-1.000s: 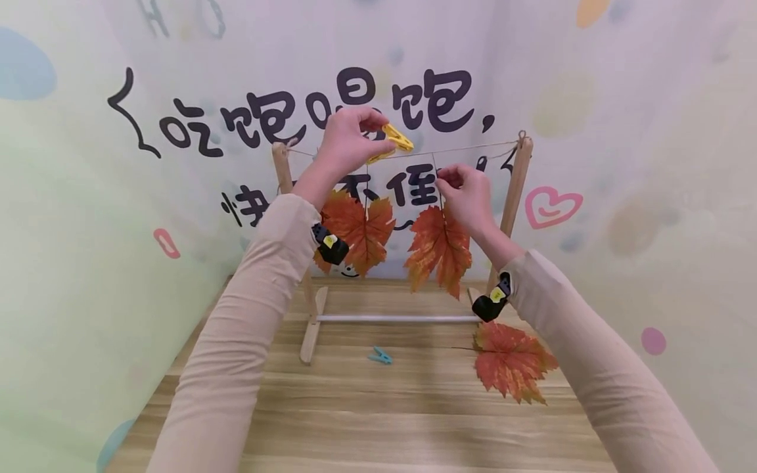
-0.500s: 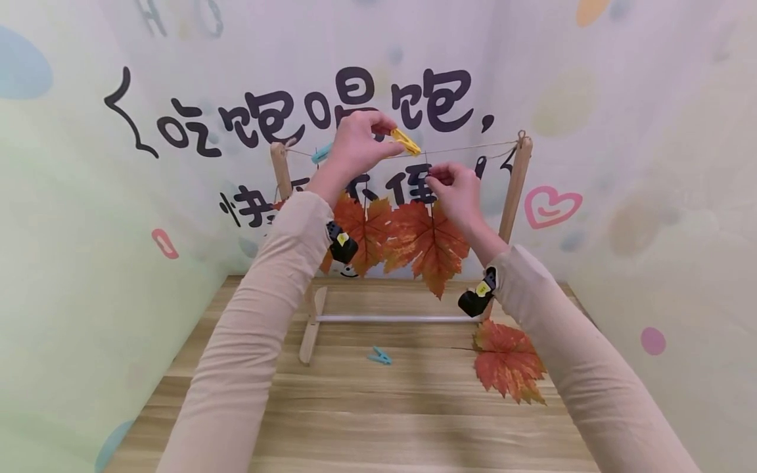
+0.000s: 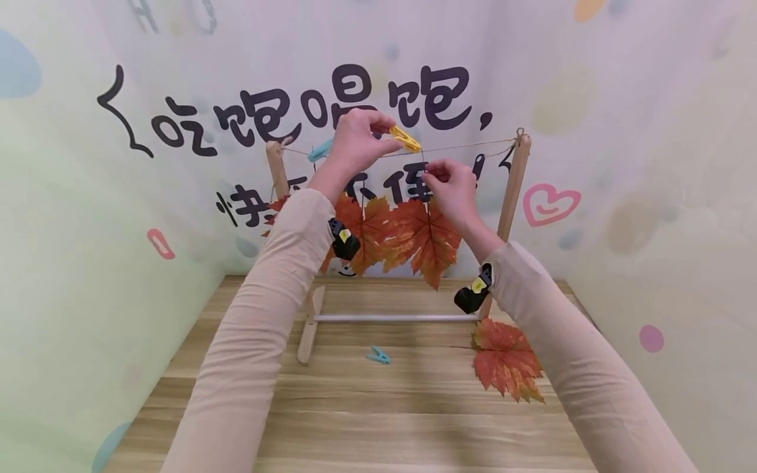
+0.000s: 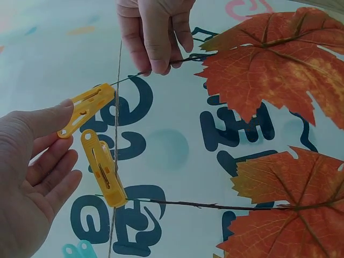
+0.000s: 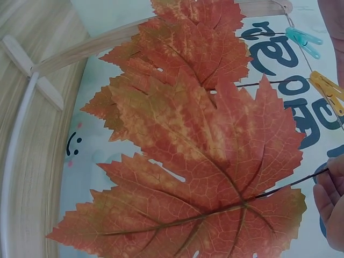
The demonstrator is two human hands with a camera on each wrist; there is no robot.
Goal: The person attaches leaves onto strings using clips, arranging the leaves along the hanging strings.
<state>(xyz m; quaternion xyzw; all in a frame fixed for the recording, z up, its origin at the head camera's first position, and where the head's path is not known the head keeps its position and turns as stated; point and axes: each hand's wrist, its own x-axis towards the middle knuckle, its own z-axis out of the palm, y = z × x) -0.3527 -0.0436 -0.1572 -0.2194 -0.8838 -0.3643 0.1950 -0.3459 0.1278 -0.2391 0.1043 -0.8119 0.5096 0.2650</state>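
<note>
My left hand (image 3: 359, 143) pinches a yellow clothespin (image 4: 88, 109) between thumb and fingers. The clothespin's tip is at the string (image 4: 116, 129), beside the upper end of a leaf stem. With thumb and fingertips my right hand (image 3: 454, 190) pinches that stem (image 5: 290, 184), just below the string. From it hangs an orange-red artificial maple leaf (image 5: 199, 209). A second yellow clothespin (image 4: 103, 169) grips the string and the stem of another maple leaf (image 4: 290, 209). Farther left, a light blue clothespin (image 3: 320, 150) sits on the string above a leaf partly hidden by my left arm.
The string runs between two wooden posts (image 3: 513, 190) of a stand, joined low down by a white rod (image 3: 396, 318). On the wooden table (image 3: 355, 420) lie a blue clothespin (image 3: 378, 355) and another maple leaf (image 3: 506, 361). A printed wall cloth hangs behind.
My right hand has shifted left with the leaf, bringing its stem close to the yellow clothespin. My left hand has moved slightly right, and the blue clothespin on the string has come into view.
</note>
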